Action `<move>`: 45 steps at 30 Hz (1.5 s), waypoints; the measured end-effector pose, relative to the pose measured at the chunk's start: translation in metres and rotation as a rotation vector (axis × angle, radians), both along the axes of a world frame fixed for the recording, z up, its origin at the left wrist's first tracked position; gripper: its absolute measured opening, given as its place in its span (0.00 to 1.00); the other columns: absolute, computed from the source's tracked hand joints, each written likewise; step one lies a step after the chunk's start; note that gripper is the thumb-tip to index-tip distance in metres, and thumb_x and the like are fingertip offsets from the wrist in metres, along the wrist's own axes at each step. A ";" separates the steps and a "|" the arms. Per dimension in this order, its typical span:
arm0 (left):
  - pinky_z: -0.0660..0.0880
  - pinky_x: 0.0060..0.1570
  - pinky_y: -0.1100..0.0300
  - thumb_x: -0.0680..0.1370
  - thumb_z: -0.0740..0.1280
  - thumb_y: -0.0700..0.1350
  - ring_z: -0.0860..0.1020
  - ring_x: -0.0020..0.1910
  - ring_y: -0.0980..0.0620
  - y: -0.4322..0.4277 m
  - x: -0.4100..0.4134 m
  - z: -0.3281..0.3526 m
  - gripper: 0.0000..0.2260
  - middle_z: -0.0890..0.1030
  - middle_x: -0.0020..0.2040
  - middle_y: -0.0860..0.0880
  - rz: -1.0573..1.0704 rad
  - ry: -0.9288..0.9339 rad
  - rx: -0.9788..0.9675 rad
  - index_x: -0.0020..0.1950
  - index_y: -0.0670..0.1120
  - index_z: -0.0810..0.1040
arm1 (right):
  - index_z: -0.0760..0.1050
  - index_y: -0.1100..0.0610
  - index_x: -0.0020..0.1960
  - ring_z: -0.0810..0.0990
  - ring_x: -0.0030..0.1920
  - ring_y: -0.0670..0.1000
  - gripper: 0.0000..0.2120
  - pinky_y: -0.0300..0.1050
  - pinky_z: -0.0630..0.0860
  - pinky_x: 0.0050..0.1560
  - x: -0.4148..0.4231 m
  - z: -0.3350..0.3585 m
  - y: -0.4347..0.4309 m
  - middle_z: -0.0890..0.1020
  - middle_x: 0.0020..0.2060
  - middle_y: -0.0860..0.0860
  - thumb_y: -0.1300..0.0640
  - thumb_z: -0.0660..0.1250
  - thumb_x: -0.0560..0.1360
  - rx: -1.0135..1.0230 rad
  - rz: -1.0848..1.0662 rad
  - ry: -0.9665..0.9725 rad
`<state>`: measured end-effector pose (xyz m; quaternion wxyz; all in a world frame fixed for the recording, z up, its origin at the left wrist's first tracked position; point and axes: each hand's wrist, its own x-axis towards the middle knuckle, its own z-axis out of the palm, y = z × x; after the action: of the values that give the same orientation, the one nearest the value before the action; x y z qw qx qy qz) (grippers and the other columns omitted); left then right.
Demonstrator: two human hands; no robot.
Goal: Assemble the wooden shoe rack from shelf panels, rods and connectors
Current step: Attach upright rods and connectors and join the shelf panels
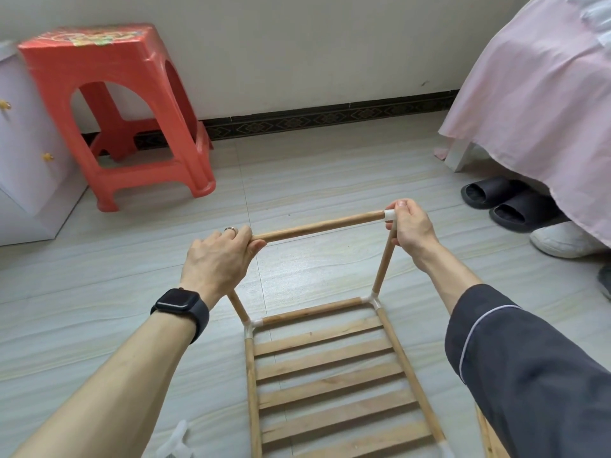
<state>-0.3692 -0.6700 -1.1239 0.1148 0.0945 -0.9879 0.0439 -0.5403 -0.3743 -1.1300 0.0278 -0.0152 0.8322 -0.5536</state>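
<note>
Slatted shelf panel [330, 375] lies on the floor [132, 309], 2 uprights [384, 266] rising from its far corners. Left hand [218, 259] grips the crossbar rod [317, 226] at its left end; right hand [410, 229] pinches the white connector [389, 215] at the right corner. Step: seating the crossbar. Next probably needs a firm inward push with joints aligned.

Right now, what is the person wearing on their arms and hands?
The left hand wears a silver ring, its wrist a black smartwatch on a dark band; that forearm is bare. The right hand shows no jewellery; a dark sleeve with pale piping covers the upper forearm.
</note>
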 end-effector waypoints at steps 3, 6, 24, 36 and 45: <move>0.70 0.36 0.53 0.81 0.41 0.64 0.72 0.38 0.49 0.004 -0.003 0.003 0.20 0.69 0.39 0.54 -0.016 -0.044 0.013 0.48 0.52 0.64 | 0.74 0.49 0.46 0.78 0.49 0.50 0.16 0.56 0.79 0.55 0.000 0.000 -0.003 0.77 0.45 0.50 0.50 0.51 0.86 -0.038 -0.025 -0.024; 0.70 0.36 0.53 0.82 0.41 0.64 0.72 0.40 0.48 0.009 -0.004 0.003 0.19 0.69 0.41 0.54 -0.007 -0.052 0.000 0.49 0.52 0.62 | 0.74 0.49 0.46 0.78 0.49 0.50 0.16 0.57 0.79 0.56 0.002 -0.001 -0.004 0.78 0.44 0.50 0.50 0.51 0.86 -0.035 -0.031 -0.021; 0.67 0.44 0.49 0.83 0.41 0.63 0.68 0.44 0.49 0.018 -0.017 0.001 0.17 0.70 0.44 0.53 0.025 -0.138 0.006 0.49 0.54 0.60 | 0.72 0.52 0.51 0.76 0.49 0.54 0.17 0.52 0.74 0.50 0.008 0.000 0.010 0.79 0.48 0.54 0.50 0.46 0.86 0.218 0.131 -0.015; 0.66 0.69 0.42 0.81 0.61 0.57 0.62 0.75 0.42 0.058 0.111 0.062 0.27 0.64 0.77 0.42 0.130 -0.251 0.324 0.79 0.58 0.57 | 0.74 0.52 0.67 0.77 0.60 0.51 0.21 0.50 0.74 0.60 0.147 0.093 0.097 0.79 0.64 0.51 0.41 0.62 0.80 0.421 0.250 -0.134; 0.74 0.61 0.49 0.81 0.58 0.62 0.74 0.65 0.44 0.131 0.267 0.051 0.23 0.71 0.70 0.45 0.180 -0.370 0.707 0.72 0.53 0.69 | 0.72 0.50 0.69 0.68 0.71 0.59 0.22 0.56 0.66 0.70 0.320 0.046 0.163 0.71 0.71 0.53 0.41 0.61 0.81 0.655 0.209 -0.169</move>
<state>-0.1021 -0.5389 -1.0727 -0.1087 0.2048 -0.9339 -0.2721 -0.2207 -0.2116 -1.0839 0.1566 -0.0445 0.9542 -0.2508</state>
